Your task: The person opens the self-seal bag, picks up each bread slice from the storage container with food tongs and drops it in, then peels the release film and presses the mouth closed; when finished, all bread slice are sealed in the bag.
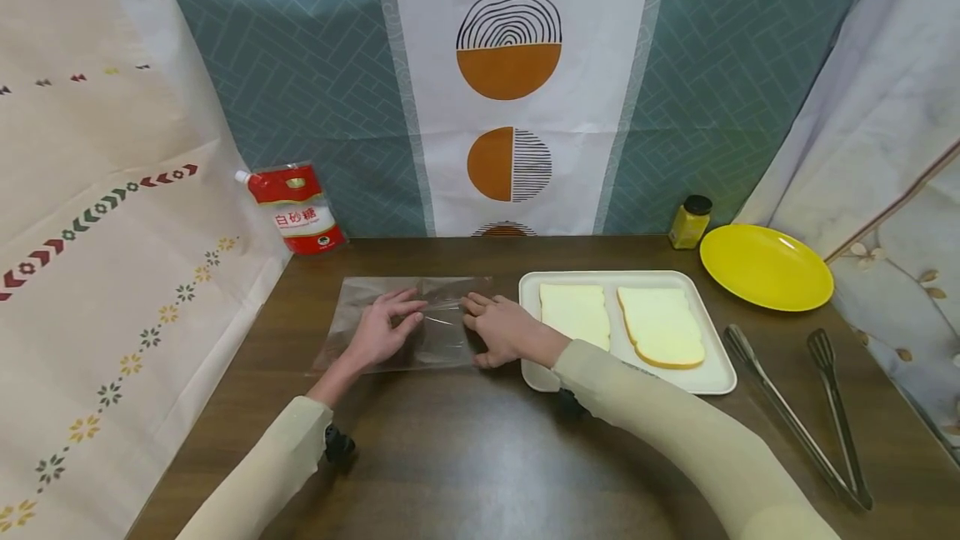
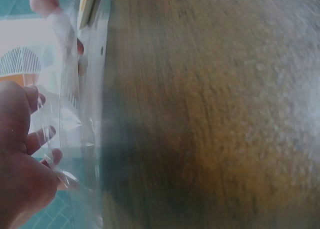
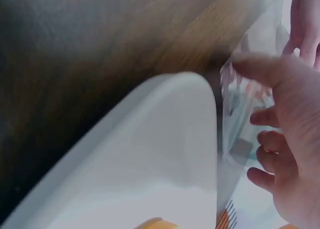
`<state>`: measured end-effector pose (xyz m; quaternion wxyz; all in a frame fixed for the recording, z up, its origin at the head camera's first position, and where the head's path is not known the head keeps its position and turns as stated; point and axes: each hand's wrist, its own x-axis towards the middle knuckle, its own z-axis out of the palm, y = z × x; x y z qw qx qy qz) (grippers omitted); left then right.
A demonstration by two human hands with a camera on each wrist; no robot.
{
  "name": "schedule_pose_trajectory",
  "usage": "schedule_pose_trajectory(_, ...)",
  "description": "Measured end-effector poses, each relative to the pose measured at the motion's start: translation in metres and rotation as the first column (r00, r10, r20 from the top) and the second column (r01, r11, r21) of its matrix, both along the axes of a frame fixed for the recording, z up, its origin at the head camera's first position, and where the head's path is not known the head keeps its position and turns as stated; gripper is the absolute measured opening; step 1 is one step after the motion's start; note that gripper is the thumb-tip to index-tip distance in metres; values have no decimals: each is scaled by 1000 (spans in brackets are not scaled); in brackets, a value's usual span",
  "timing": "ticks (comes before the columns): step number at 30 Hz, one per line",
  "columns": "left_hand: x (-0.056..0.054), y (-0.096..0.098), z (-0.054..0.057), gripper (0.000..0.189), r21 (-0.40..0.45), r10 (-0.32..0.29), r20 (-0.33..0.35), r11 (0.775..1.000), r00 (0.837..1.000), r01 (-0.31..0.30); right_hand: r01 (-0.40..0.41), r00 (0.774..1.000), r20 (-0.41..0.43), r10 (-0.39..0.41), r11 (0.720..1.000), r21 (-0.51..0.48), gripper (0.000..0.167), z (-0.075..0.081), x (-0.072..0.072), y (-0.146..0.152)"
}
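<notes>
A clear, flat plastic bag (image 1: 442, 350) lies on the dark wooden table (image 1: 435, 457), left of the white tray. My left hand (image 1: 384, 327) rests on its left half with fingers straight and spread, thumb apart from them. In the left wrist view, that hand's fingertips (image 2: 49, 132) lie against the shiny film. At the bag's right edge is my right hand (image 1: 508, 329), thumb toward the near corner and the other fingers toward the far side. The right wrist view shows the right thumb (image 3: 255, 68) touching the bag's corner, well apart from the loosely bent fingers.
Two bread slices (image 1: 576, 313) lie on the white tray (image 1: 534, 377) under my right forearm. Metal tongs (image 1: 787, 407) lie right of it, near a yellow plate (image 1: 767, 267) and a small black-capped yellow jar (image 1: 690, 223). A red and white sugar pouch (image 1: 296, 208) stands back left.
</notes>
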<state>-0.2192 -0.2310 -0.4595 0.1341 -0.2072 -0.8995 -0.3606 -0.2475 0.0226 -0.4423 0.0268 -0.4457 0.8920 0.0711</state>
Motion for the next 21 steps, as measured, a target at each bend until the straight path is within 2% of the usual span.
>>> schedule_pose_trajectory(6, 1, 0, -1, 24, 4, -18, -28, 1000, 999, 19, 16, 996, 90, -22, 998, 65, 87, 0, -9, -3)
schedule_pose_trajectory(9, 1, 0, -1, 24, -8, -20, -25, 1000, 1000, 20, 4, 988, 151, -12, 999, 52, 85, 0, -13, -3)
schedule_pose_trajectory(14, -1, 1, -5, 23, -6, -21, -37, 1000, 999, 21, -46, 980, 185, 68, 991, -123, 67, 1, -15, 2)
schedule_pose_trajectory(18, -3, 0, -6, 23, -3, -15, -35, 1000, 999, 15, -61, 980, 169, 109, 961, -269, 46, 9, -12, 14)
schedule_pose_trajectory(21, -2, -1, -5, 23, 3, -15, -14, 1000, 1000, 15, -20, 982, 170, 84, 937, -348, 31, 19, -4, 35)
